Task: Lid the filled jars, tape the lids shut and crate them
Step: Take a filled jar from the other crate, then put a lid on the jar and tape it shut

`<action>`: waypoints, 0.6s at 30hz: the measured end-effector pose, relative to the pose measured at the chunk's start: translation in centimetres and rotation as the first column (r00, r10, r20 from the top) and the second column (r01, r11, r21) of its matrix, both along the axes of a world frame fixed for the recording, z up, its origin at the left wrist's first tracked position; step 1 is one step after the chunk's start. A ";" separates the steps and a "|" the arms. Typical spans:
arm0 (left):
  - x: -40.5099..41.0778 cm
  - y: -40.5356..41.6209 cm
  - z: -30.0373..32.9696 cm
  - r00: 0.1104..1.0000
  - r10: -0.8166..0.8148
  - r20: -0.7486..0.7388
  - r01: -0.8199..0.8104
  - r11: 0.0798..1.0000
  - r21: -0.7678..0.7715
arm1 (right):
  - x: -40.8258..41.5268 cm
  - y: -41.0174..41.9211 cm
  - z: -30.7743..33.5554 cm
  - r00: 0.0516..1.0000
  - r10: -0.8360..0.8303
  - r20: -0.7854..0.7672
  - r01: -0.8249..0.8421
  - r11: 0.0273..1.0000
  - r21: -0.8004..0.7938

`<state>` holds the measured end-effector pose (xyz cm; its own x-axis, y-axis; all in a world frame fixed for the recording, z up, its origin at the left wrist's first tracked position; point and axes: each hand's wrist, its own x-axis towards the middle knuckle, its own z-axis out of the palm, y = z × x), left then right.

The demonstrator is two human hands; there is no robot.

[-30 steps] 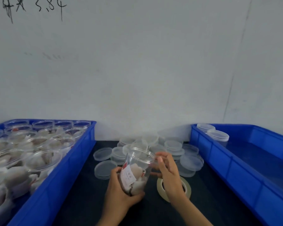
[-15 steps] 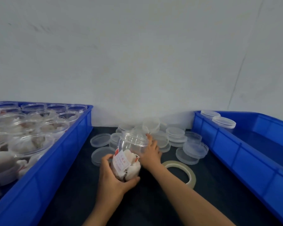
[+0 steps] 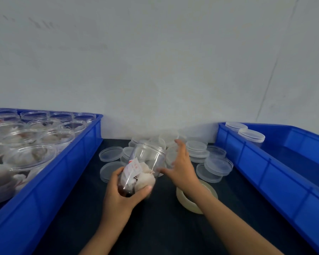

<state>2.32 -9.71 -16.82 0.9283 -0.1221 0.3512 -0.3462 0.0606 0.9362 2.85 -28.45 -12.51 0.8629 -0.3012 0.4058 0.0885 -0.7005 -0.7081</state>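
Right now your left hand (image 3: 122, 196) curls its fingers and thumb round the open jar (image 3: 143, 168), tilted above the dark table (image 3: 155, 227); your right hand (image 3: 180, 166) reaches with relaxed fingers into the loose lids (image 3: 197, 150), holding nothing; tape roll (image 3: 210, 194) lies beneath your wrist; blue crates (image 3: 265, 172) flank both sides.

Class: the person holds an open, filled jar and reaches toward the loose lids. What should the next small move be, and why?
Probably the right hand picks one lid from the pile of lids it reaches into. The jar, held in the left hand, is filled but its mouth is uncovered, so lidding comes before the tape roll.
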 end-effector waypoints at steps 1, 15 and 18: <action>-0.1 0.0 0.2 0.999 -0.030 -0.017 0.029 0.999 -0.044 | -1.0 -0.5 0.3 0.999 0.024 0.023 -0.025 0.998 0.049; -0.6 0.3 0.7 0.943 -0.228 -0.243 0.168 0.955 -0.245 | -7.6 -0.8 -0.6 0.978 0.191 0.084 -0.208 0.895 0.395; -0.6 0.2 0.7 0.940 -0.242 -0.239 0.200 0.962 -0.188 | -7.8 0.1 -1.0 0.963 0.224 0.151 -0.269 0.831 0.487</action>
